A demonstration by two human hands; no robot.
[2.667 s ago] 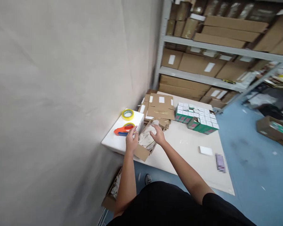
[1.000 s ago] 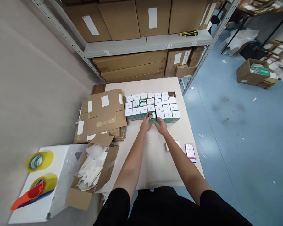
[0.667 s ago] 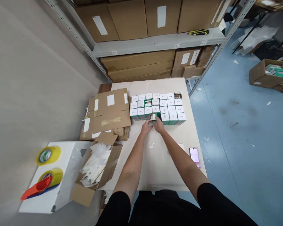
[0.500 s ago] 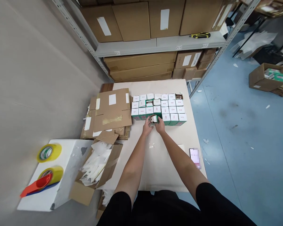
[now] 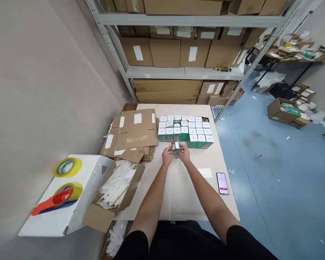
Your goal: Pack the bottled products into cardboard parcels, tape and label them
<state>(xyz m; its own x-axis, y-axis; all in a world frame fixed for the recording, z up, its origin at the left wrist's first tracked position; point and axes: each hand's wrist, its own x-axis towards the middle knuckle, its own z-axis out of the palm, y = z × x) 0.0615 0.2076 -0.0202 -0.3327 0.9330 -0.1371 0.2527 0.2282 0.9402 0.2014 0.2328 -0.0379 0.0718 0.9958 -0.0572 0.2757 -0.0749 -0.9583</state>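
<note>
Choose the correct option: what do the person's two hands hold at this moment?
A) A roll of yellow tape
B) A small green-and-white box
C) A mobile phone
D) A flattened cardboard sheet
B: the left hand and the right hand grip a small green-and-white box just in front of the rows of matching boxes.

Matt brown cardboard cartons [image 5: 164, 53] sit on painted metal shelves [image 5: 157, 72], beside smooth white card small boxes [image 5: 197, 130] and glossy plastic tape rolls [image 5: 68, 167].
</note>
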